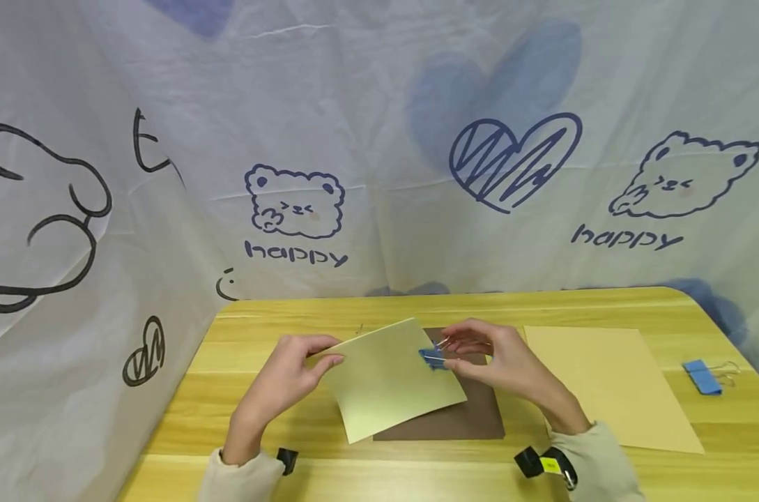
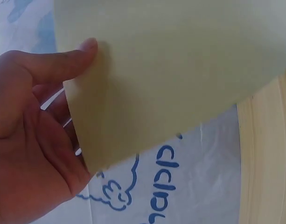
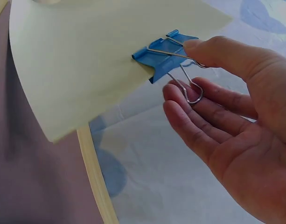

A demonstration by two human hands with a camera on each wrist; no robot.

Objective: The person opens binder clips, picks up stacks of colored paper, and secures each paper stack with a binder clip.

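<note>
A pale yellow sheet of paper is raised at a tilt over a brown sheet. My left hand pinches its left edge, thumb on the near face and fingers behind, as the left wrist view also shows. On the right edge of the paper sits a blue binder clip, its two wire handles sticking out to the right. My right hand holds the clip by these handles, the thumb on the upper one and the curled fingers against the lower one.
A light tan sheet lies on the wooden table to the right. Farther right is another blue binder clip with wire handles outward. A printed white cloth hangs behind the table and along its left side.
</note>
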